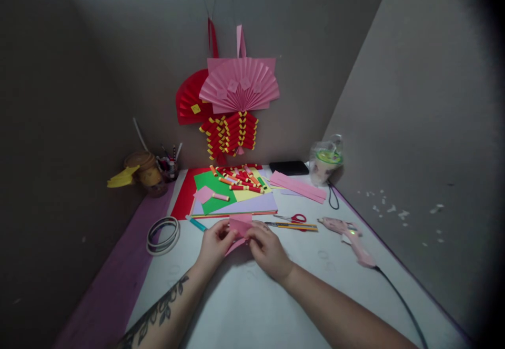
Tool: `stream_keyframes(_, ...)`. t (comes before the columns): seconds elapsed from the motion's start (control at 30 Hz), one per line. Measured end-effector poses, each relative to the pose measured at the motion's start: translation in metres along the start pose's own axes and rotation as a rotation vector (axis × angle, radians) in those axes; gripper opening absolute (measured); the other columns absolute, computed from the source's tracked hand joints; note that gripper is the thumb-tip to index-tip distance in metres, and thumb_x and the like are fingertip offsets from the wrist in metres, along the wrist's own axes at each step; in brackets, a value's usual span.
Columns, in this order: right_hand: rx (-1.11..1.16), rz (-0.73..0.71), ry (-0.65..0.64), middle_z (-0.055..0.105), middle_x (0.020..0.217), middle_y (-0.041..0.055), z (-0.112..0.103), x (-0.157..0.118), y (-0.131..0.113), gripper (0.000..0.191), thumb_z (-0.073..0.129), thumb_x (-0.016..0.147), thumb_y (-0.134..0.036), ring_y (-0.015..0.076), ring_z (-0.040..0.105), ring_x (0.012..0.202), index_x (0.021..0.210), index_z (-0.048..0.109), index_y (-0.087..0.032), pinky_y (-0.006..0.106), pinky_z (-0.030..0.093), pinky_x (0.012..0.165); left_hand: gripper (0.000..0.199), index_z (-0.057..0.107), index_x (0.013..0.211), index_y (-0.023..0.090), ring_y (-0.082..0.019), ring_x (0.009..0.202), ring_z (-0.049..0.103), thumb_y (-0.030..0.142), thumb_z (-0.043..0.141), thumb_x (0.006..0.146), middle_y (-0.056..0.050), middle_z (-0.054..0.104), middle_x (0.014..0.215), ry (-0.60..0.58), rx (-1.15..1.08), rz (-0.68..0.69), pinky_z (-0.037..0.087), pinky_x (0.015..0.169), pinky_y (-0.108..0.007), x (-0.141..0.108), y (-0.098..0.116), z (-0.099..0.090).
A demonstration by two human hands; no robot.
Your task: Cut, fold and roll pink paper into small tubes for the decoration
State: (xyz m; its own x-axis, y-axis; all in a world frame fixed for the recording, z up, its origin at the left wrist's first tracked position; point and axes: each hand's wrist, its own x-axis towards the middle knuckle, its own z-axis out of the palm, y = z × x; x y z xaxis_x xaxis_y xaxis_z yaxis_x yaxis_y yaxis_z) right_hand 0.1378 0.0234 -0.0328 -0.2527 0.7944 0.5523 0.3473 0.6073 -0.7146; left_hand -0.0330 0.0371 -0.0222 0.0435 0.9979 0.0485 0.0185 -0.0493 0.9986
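Observation:
A small piece of pink paper point(240, 224) is held up over the white table sheet, with one flap folded toward me. My left hand point(216, 243) pinches its left edge between thumb and fingers. At the right edge my right hand point(269, 249) is closed on the same paper. Just right of it lie a yellow craft knife point(294, 226) and red-handled scissors point(298, 218). A teal pen point(196, 223) rests close to my left hand. Behind the hands, coloured paper sheets point(256, 204) carry several small rolled paper tubes point(246, 186).
A pink glue gun point(349, 236) with a cable lies at the right. Tape rings point(163, 236) sit at the left. Pink strips point(299, 186), a black phone point(289, 168) and two drink cups, one a lidded cup point(326, 165), stand farther back. A pink paper fan point(240, 83) hangs on the wall.

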Motion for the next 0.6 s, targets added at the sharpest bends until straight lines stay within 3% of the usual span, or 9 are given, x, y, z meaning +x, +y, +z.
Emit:
stream_keyframes(0.07,0.019,-0.008,0.050,0.061,0.080,0.0034,-0.001,0.001,0.000,0.026,0.045,0.074,-0.003,0.0197,0.058,0.088,0.082,0.059,-0.022,0.034,0.046,0.082,0.030,0.069,0.092,0.014,-0.015,0.064,0.062,0.035,0.070,0.071,-0.005,0.071,0.076,-0.022,-0.002,-0.008,0.048,0.062,-0.024,0.000,0.001,0.000)
stream_keyframes(0.17,0.078,0.038,0.089,0.062,0.078,0.0024,-0.002,0.001,0.000,0.022,0.045,0.074,-0.004,0.0176,0.058,0.079,0.079,0.059,-0.022,0.029,0.045,0.073,0.030,0.070,0.089,0.014,-0.015,0.065,0.061,0.038,0.070,0.072,-0.006,0.071,0.078,-0.017,-0.037,-0.018,0.046,0.062,-0.024,0.001,0.001,-0.002)
stream_keyframes(0.3,0.195,0.164,0.131,0.059,0.075,0.0011,0.000,-0.001,0.008,0.013,0.050,0.076,-0.010,0.0156,0.056,0.070,0.078,0.057,-0.021,0.026,0.043,0.064,0.028,0.068,0.077,0.013,-0.013,0.058,0.056,0.039,0.072,0.069,-0.003,0.066,0.067,0.041,-0.063,-0.041,0.042,0.057,-0.022,0.003,-0.003,-0.004)
stream_keyframes(0.4,0.295,0.288,0.256,0.056,0.074,0.0005,0.001,-0.001,0.019,0.002,0.055,0.076,-0.018,0.0157,0.054,0.070,0.077,0.056,-0.020,0.026,0.043,0.064,0.028,0.066,0.078,0.013,-0.010,0.054,0.051,0.040,0.070,0.071,0.001,0.061,0.062,0.106,-0.046,-0.040,0.037,0.053,-0.021,0.004,-0.005,-0.006)
stream_keyframes(0.5,0.414,0.431,0.410,0.053,0.070,-0.0015,0.000,0.003,0.027,0.010,0.060,0.074,-0.027,0.0143,0.050,0.064,0.077,0.053,-0.020,0.025,0.041,0.061,0.026,0.065,0.077,0.014,-0.010,0.053,0.048,0.039,0.068,0.071,0.003,0.058,0.059,0.167,-0.037,-0.025,0.036,0.052,-0.020,0.005,-0.006,-0.007)
stream_keyframes(0.6,0.512,0.521,0.471,0.049,0.066,-0.0037,-0.002,0.009,0.026,0.018,0.065,0.071,-0.032,0.0124,0.045,0.059,0.075,0.051,-0.020,0.024,0.038,0.056,0.023,0.061,0.078,0.015,-0.010,0.053,0.049,0.037,0.067,0.072,0.004,0.056,0.059,0.205,-0.029,0.000,0.038,0.052,-0.020,0.006,-0.007,-0.007)
